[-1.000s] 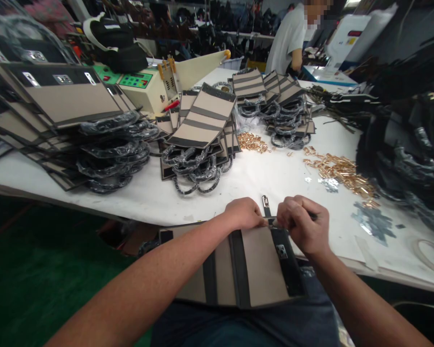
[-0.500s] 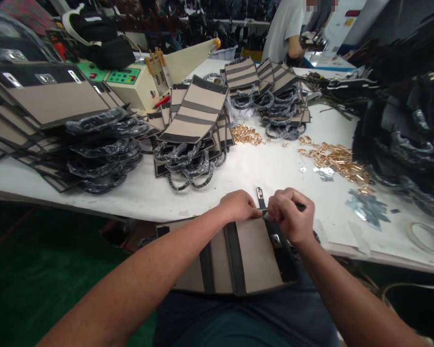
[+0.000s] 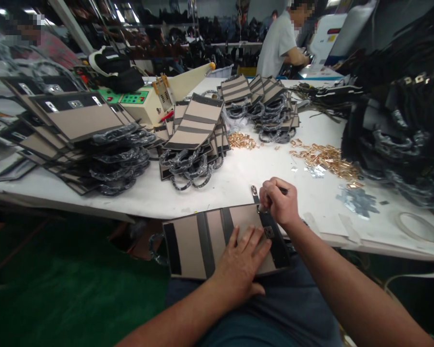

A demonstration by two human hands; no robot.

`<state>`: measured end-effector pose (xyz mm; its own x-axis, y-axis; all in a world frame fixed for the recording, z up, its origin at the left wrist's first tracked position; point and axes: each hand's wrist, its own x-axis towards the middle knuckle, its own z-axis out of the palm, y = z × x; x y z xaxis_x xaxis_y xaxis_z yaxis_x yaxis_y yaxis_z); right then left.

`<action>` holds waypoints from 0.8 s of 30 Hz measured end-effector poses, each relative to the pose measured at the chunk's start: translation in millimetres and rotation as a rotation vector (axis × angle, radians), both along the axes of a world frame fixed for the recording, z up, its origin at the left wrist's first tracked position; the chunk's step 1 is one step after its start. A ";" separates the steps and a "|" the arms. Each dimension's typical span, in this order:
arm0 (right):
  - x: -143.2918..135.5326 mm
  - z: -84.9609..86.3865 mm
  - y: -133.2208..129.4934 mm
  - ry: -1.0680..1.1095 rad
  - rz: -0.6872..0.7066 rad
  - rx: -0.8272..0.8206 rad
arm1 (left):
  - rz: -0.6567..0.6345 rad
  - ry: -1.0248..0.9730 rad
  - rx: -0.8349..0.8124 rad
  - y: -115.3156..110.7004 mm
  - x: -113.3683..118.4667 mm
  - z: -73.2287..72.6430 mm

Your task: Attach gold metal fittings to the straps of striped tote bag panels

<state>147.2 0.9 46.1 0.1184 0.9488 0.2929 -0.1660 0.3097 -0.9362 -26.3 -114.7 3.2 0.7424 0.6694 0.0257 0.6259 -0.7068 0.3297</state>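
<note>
A beige bag panel (image 3: 188, 246) with black stripes lies across my lap, its far edge against the table. My left hand (image 3: 238, 262) is open and lies flat on it, fingers spread toward the black band (image 3: 280, 250) at the right end. A small metal fitting (image 3: 269, 232) sits on that band. My right hand (image 3: 280, 200) is closed around a slim dark-handled tool (image 3: 284, 191), its tip down at the band's far corner; the fingers hide most of it. Just beyond that corner, a black strap with a metal plate (image 3: 254, 191) points away across the table.
Stacks of similar bag panels (image 3: 198, 120) with plastic-wrapped handles stand at the left and back of the white table (image 3: 235, 180). Gold fittings (image 3: 325, 159), silver plates (image 3: 358, 200) and a tape roll (image 3: 417, 226) lie to the right. A co-worker (image 3: 275, 53) sits behind.
My left hand has left the panel's far edge near my right hand and come back to rest flat on the panel. My right hand keeps its hold on the tool. The view has shifted slightly.
</note>
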 end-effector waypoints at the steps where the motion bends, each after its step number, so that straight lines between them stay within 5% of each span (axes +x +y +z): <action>1: -0.2 2.1 -0.2 0.004 0.000 -0.003 | 0.002 0.046 0.000 -2.9 2.4 -4.0; 8: 4.2 33.8 -9.6 0.141 -0.069 0.157 | -0.020 0.090 -0.030 7.3 3.3 5.2; 15: 4.1 9.1 -11.6 0.008 -0.005 0.020 | -0.032 0.107 -0.044 9.5 3.9 14.5; 24: 18.7 4.7 -37.9 0.159 0.034 0.039 | -0.038 0.127 -0.046 10.7 5.2 25.7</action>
